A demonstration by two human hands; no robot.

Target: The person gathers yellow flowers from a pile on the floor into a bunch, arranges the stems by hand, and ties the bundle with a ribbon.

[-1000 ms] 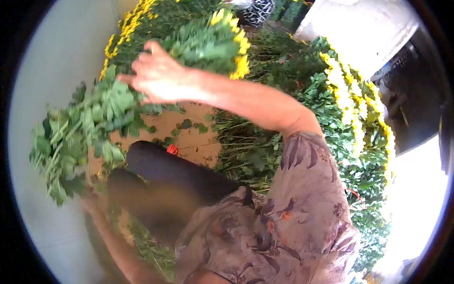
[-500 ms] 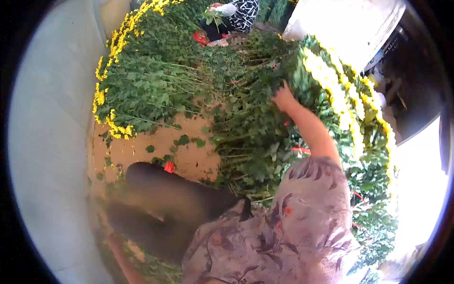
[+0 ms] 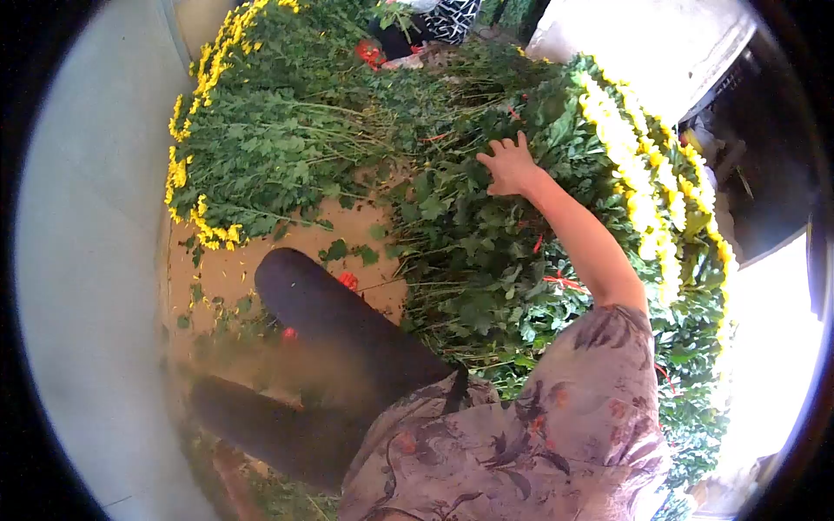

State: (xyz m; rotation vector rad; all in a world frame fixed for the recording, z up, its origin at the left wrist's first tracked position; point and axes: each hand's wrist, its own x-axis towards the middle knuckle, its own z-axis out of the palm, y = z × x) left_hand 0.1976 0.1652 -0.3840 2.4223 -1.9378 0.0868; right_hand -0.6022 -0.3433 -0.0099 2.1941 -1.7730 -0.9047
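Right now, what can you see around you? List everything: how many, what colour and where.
left-side flower bunches: several, green with yellow blooms, upper left
right-side flower bunches: many, green with yellow blooms, centre to right
red ties: several, red, among the right-side flower bunches
red clumps: two, red, by the legs
loose leaves: several, green, on the floor
floor: one, brown, left of centre
wall: one, pale grey, far left
bulky object: one, white, top right, unidentified
other person: one, black-and-white clothing, top
shirt: one, patterned mauve, bottom
legs: two, dark-clothed, lower left
hands: two, bare; right over right-side flower bunches, left blurred, lower left
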